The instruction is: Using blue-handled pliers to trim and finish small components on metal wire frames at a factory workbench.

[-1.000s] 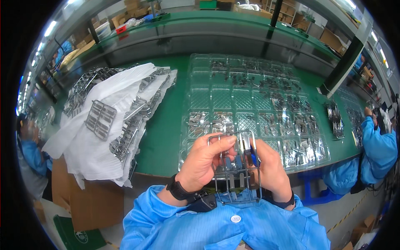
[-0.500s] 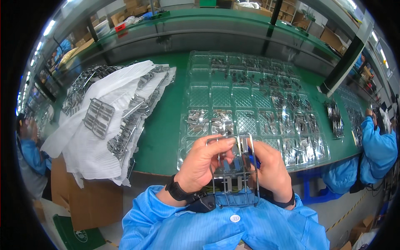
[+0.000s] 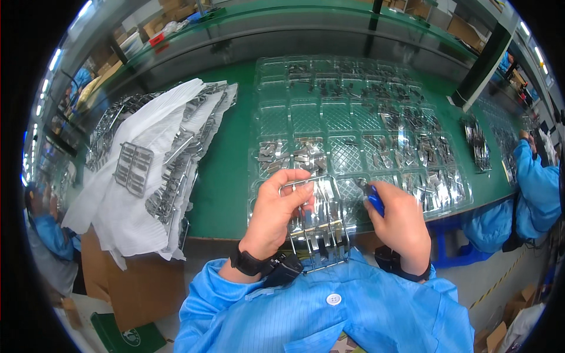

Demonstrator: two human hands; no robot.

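My left hand [image 3: 272, 209] grips the upper left side of a shiny chrome-coloured sprue frame [image 3: 322, 230] with small flat parts between its bars. The frame is tilted in front of my chest. In my closed right hand [image 3: 403, 225] is a pair of blue-handled nippers [image 3: 374, 200], with its small jaws pointing up and left, apart from the frame. Past both hands lies a clear plastic compartment tray [image 3: 306, 121]. Many of its compartments hold small shiny metallic-looking parts [image 3: 309, 155]; a few show only their patterned bottoms.
On the left, a heap of similar frames [image 3: 170, 191] is layered with white foam sheets [image 3: 112, 209], one frame [image 3: 134, 169] on top. More frames [image 3: 475, 144] are stacked right of the tray, near a post [image 3: 485, 70]. People in blue work at both sides.
My right hand and the nippers have moved right, away from the frame. My left hand still holds the frame, now slightly farther left and tilted differently.
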